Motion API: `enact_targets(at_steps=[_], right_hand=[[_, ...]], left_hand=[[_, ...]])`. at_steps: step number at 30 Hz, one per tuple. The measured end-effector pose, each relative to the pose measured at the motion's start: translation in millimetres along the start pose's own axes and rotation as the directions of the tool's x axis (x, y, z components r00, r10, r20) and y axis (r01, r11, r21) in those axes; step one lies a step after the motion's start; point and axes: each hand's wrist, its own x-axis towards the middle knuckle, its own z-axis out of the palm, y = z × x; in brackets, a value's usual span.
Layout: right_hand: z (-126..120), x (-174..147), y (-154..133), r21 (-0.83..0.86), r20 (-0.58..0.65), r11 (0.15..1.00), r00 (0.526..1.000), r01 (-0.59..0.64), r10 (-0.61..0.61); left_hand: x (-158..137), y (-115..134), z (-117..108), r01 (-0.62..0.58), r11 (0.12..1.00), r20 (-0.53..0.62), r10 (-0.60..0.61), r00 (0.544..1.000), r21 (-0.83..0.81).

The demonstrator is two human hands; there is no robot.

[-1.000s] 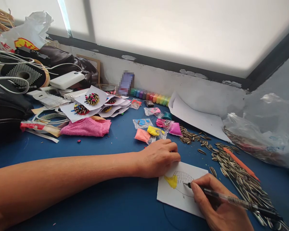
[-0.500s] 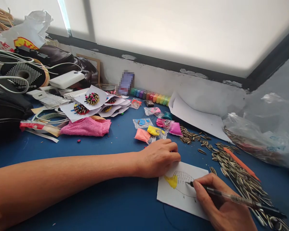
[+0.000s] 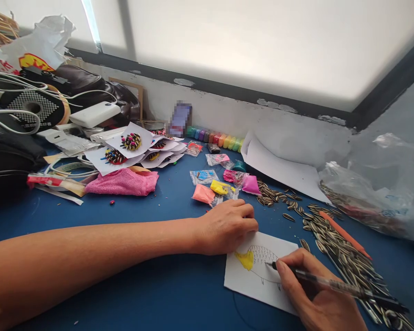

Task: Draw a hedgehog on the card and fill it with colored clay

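My right hand (image 3: 317, 289) is closed around a black gel pen (image 3: 338, 285) with a clear barrel. The pen's tip touches a small white card (image 3: 241, 280) that lies flat on the blue table. On the card is an outline drawing of a rounded body (image 3: 264, 264) with short wavy marks, little legs and a yellow-filled part at its left end. My left hand (image 3: 229, 227) rests with curled fingers at the card's upper left corner. What lies under those fingers is hidden.
Loose sunflower seeds (image 3: 345, 250) and an orange stick (image 3: 345, 235) lie to the right, near a clear plastic bag (image 3: 365, 207). Bagged clay (image 3: 204, 194) sits beyond my left hand. A pink cloth (image 3: 124, 181) and seed-decorated papers (image 3: 143, 133) are at the left.
The pen tip stays on about the same part of the drawing, with at most a tiny shift. My left hand and the card look unmoved.
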Motion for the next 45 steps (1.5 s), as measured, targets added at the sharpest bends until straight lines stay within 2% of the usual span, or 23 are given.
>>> enact_targets(at_steps=[8,17,25,31,35,37,42,45], right_hand=[[-3,0,4,-0.049,-0.028,0.998,0.999,-0.043,0.042],[-5,2,8,-0.082,-0.031,0.997,0.999,0.012,-0.015],[-11,10,20,-0.144,0.098,0.974,0.982,0.174,-0.161],[-7,6,11,-0.093,-0.007,0.994,0.999,0.053,-0.054],[-9,7,13,-0.101,0.075,0.991,0.994,0.085,-0.077],[-9,7,14,-0.095,0.078,0.993,0.995,0.076,-0.068],[-6,3,4,-0.037,-0.022,0.999,0.999,-0.036,0.036],[-4,2,1,-0.007,-0.043,0.999,0.998,-0.054,0.054]], left_hand=[[0,0,1,0.001,1.0,-0.008,-0.001,1.0,0.003],[1,0,1,-0.006,1.0,-0.017,0.006,1.0,0.005],[0,0,0,-0.003,1.0,-0.012,0.003,1.0,0.005],[0,0,0,-0.001,1.0,-0.005,0.001,1.0,0.002],[0,0,0,-0.001,1.0,-0.007,0.001,1.0,-0.005],[0,0,0,0.003,1.0,0.0,-0.003,1.0,-0.004],[0,0,-1,0.014,1.0,0.009,-0.014,1.0,0.009],[1,3,-3,0.043,0.999,0.018,-0.043,0.999,0.019]])
